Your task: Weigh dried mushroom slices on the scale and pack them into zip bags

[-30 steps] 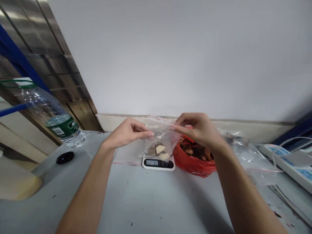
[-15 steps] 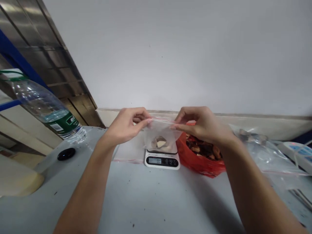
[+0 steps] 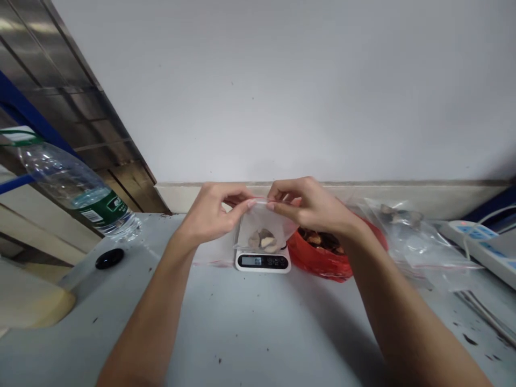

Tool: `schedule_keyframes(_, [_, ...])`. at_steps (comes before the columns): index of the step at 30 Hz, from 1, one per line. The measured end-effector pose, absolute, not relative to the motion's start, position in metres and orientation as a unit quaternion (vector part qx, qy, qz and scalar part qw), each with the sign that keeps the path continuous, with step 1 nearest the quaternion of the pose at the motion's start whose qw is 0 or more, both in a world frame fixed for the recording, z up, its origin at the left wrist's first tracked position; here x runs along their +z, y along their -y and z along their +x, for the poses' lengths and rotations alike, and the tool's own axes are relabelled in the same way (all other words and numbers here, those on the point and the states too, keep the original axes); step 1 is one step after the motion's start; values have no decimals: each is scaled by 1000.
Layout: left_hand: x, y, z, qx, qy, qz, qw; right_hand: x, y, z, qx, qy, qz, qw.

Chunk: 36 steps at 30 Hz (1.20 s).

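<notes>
- Both hands are working close together: the left hand point(image 3: 217, 212) and the right hand point(image 3: 308, 207) are each pinching, thumb to forefinger, the upper edge of a small, clear plastic zip bag point(image 3: 258, 217) with a reddish line along its mouth.
- Taking the white scale as the clock's centre, the grey-blue tabletop point(image 3: 242, 322) is stretching towards six, specked with dark crumbs.
- At nine, a glossy black disc point(image 3: 109, 258) is lying flat.
- At the centre, the white digital scale point(image 3: 262, 264) with a black display panel is sitting level, apparently showing 0.0.
- Just towards twelve, the zip bag is hanging upright before the scale's platform, its brown and cream slices point(image 3: 264, 242) gathering at the bottom. It is probably light, limp and a little slippery; the flat top edge, either side of the middle, is offering the best hold, and the slices are looking firm enough not to crush easily.
- At three, a crumpled red plastic bag point(image 3: 318, 264) is holding dark dried pieces; farther out that way, clear plastic bags point(image 3: 427, 250) are lying near a white power strip point(image 3: 484, 244).
- Between nine and ten, a clear bottle with a green label point(image 3: 76, 188) is leaning in view.
- Some things are staying unclear: the curled fingers are hiding behind the thumbs, the right hand is covering part of the red bag, and whether the zip bag is touching the platform, or its seal is closed, I cannot tell.
</notes>
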<state>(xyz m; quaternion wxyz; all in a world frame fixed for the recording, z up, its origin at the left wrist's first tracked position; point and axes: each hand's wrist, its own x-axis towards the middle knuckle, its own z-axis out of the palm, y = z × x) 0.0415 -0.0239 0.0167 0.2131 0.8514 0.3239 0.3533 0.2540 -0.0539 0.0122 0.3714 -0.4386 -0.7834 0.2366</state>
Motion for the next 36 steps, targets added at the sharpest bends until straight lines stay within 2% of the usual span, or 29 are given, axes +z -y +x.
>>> schedule_keyframes(7, [14,31,49,344,-294,870,194,13,63,248,247,783,-414,393])
schedule_keyframes(15, [17,27,39,301,-287,897,151,11,64,254,238,776,-466,351])
schedule_keyframes(20, [18,21,31,314,-285,897,124,9,59,268,236,781,-478,324])
schedule_keyframes(27, [14,16,31,329,-260,899,125,7,55,286,229,771,-525,279])
schedule_keyframes(36, [12,13,29,330,-260,899,125,7,58,298,231,768,-533,269])
